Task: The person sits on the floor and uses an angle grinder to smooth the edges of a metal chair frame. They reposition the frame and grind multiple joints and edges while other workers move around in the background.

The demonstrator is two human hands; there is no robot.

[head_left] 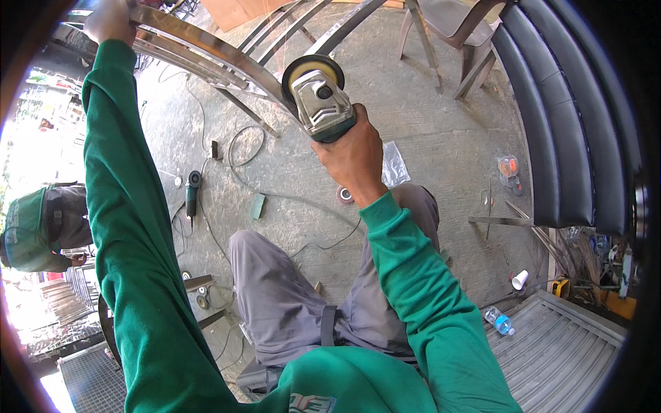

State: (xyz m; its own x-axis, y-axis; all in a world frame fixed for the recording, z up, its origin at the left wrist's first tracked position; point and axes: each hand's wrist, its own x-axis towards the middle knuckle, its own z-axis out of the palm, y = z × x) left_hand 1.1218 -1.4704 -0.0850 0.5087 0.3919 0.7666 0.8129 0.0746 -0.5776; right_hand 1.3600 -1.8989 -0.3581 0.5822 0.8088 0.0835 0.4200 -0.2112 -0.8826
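Note:
My right hand (352,157) is wrapped around the body of an angle grinder (322,107) with a silver head. Its round disc, with a yellowish face, sits against or very close to the curved edge of a metal frame (200,45); exact contact is hard to make out. Faint thin streaks, like sparks, show just above the disc. At the upper left my left hand (110,22) grips the frame's far end, its fingers partly blurred. Long flat bars make up the frame, which stands raised over the concrete floor in front of my knees.
A second grinder (193,193) lies on the floor among loose cables (275,196). Black padded seating (561,117) stands at right, near a plastic chair (451,24). A water bottle (499,321) rests on a slatted grey panel (551,351). Another person (45,227) bends over at far left.

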